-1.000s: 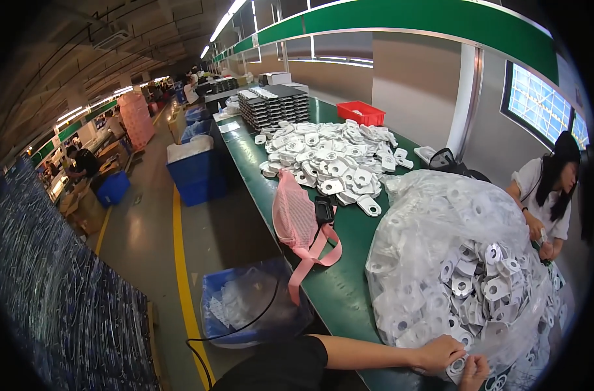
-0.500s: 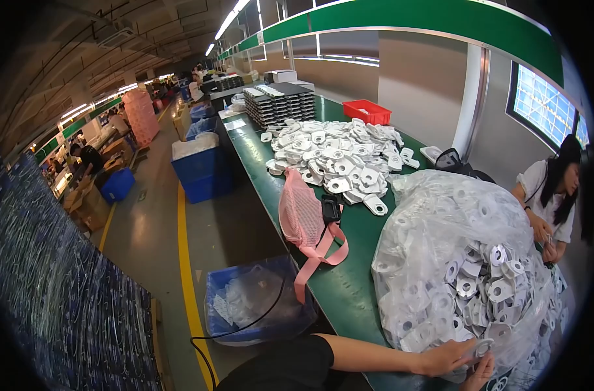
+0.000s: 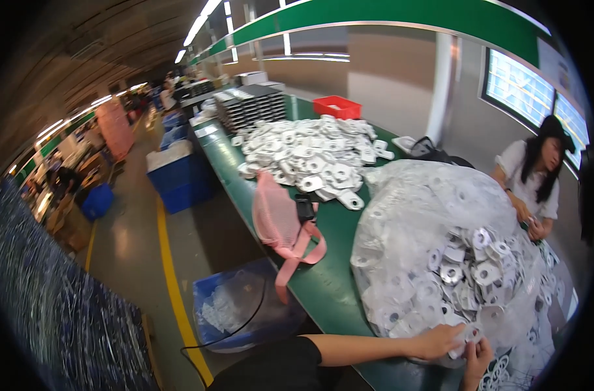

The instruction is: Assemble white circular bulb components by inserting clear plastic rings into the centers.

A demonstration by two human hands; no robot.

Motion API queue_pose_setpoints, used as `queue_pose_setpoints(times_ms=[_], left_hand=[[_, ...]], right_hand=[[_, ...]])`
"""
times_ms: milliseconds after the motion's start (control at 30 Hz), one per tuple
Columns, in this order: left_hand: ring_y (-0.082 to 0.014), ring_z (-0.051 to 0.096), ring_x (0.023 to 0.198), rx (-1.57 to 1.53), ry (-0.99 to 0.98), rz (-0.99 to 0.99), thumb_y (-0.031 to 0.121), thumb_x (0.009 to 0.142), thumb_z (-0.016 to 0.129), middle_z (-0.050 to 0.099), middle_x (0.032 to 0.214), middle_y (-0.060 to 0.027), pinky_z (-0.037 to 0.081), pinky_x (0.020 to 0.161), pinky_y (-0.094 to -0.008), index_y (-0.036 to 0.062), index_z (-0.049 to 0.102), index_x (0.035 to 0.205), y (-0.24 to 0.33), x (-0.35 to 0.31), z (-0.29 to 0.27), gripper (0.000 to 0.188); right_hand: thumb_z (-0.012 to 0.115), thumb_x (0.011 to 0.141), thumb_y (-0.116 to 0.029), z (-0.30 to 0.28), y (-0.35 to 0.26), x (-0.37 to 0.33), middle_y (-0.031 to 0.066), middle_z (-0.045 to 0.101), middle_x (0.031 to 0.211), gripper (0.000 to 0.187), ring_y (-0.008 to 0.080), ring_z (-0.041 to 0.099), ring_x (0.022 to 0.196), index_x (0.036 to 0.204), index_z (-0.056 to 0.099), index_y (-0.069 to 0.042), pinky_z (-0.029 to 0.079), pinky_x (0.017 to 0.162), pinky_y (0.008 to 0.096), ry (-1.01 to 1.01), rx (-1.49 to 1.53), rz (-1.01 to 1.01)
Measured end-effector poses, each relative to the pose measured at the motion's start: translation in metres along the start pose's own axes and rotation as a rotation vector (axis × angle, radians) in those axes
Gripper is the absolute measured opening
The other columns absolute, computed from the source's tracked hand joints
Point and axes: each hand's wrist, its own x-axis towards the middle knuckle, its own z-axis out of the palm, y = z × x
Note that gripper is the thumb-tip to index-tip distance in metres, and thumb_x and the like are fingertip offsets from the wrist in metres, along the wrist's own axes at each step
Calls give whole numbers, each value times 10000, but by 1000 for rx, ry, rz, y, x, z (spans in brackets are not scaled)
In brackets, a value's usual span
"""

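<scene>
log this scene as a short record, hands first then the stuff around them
left hand: fingers on white part
right hand: holding the same part
nearest thing: clear bag full of similar parts
surface: green table
loose pile: white parts, beyond the bag
pouch: pink, left of the bag
red bin: behind the pile
blue bin: beside the table, lower down
co-worker: far right, past the bag
</scene>
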Motion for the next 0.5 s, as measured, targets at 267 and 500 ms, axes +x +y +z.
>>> queue_pose_setpoints(times_ms=[267,500], left_hand=[[-358,596,769,208,115,52,357,845,533,589,802,-248,455,691,-420,-20,547,1056,4,16,-75,432],[-142,532,489,100,727,-145,367,901,457,562,665,-47,442,425,-277,109,565,915,-77,19,-473,280]], right_hand=[[463,941,-209,18,-39,-4,56,609,642,293,79,504,536,913,633,28,394,510,209,180,32,58],[518,915,-178,20,-62,7,44,622,681,226,58,503,553,937,637,14,399,523,187,289,60,-49]])
